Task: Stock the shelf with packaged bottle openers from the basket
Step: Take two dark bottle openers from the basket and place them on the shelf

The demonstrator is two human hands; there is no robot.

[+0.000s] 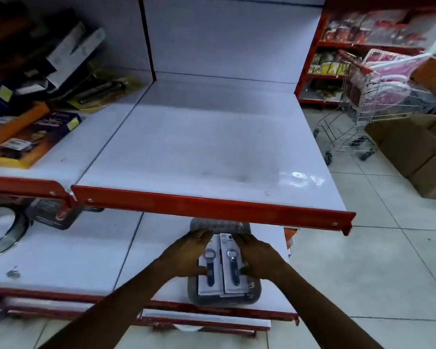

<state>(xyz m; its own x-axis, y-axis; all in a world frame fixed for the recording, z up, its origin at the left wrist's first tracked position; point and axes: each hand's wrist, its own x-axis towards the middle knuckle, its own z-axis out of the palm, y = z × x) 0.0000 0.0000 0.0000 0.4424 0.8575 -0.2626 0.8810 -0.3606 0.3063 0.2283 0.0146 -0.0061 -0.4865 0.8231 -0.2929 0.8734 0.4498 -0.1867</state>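
Observation:
A grey plastic basket (253,293) sits on the lower white shelf, partly under the red front rail of the upper shelf (212,137). Two white carded bottle openers lie side by side on top of the stack in it, the left pack (210,283) and the right pack (233,270). My left hand (186,255) rests on the left pack's outer edge, fingers spread and thumb pressed on the card. My right hand (258,258) rests the same way on the right pack's outer edge. Whether either hand has a firm grip is not visible. The upper shelf bears nothing in its middle section.
Boxed goods (33,137) pile on the left part of the upper shelf. A round metal lid (3,231) and a dark box (52,214) lie on the lower shelf at left. A wire shopping cart (363,104) and cardboard boxes (413,149) stand on the tiled floor at right.

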